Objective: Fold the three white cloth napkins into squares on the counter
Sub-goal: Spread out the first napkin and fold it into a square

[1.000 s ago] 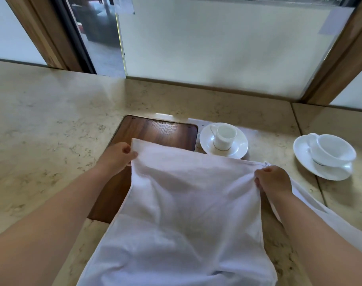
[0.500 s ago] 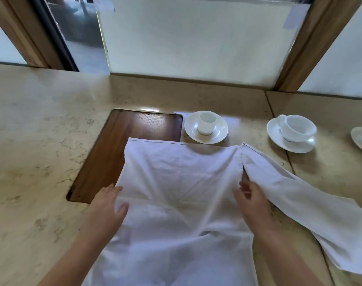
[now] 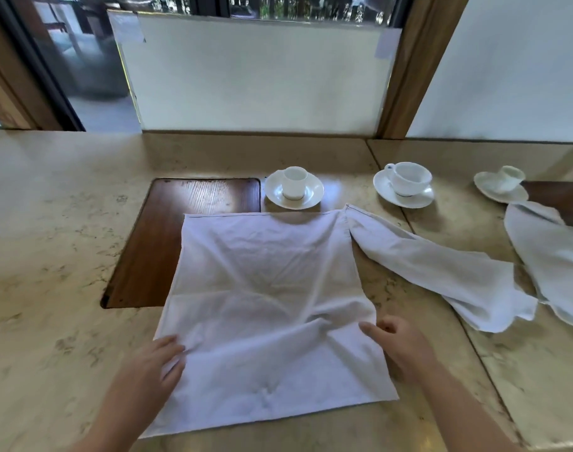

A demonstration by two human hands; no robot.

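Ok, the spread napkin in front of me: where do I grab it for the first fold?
Probably the two near corners of the spread napkin, pinched from its left and right edges. It lies open and nearly flat, and the left hand and right hand rest at those edges already. Fold away from you, toward the far hem.

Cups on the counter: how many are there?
3, each on its own saucer. One small cup stands just beyond the spread napkin, one wide cup sits further right, and one is near the right edge, blurred. More may lie out of view.
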